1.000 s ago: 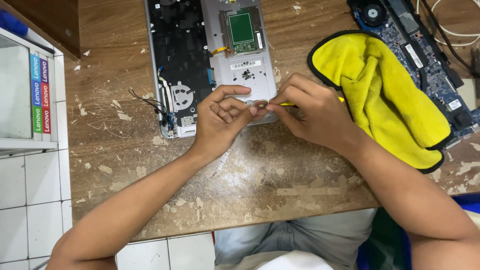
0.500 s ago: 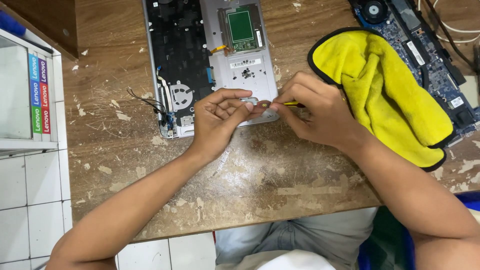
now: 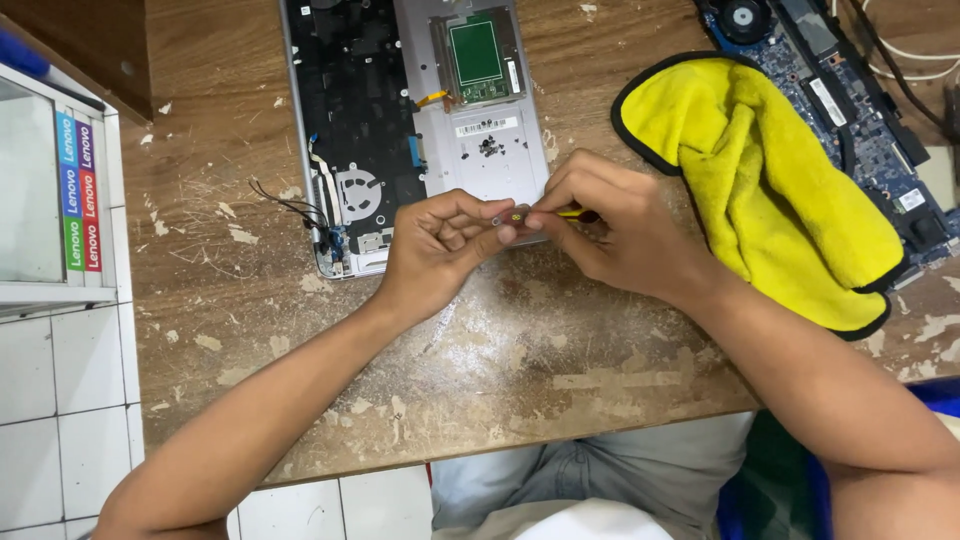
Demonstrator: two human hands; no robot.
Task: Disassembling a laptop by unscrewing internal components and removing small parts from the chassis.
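Observation:
My left hand and my right hand meet over the near edge of an opened laptop base lying on a worn wooden table. The left fingertips pinch a tiny dark part. My right hand grips a small tool with a yellow and red handle, its tip touching that part. The laptop base shows a black inner panel, a fan, a green board and a silver palm rest.
A yellow cloth with black edging lies right of my hands. A blue circuit board sits behind it. A white glass-fronted cabinet stands at the left. Loose black wires trail from the laptop's left edge.
Both hands stay joined at the laptop's near edge, with only small finger shifts around the tiny part. Nothing else has moved.

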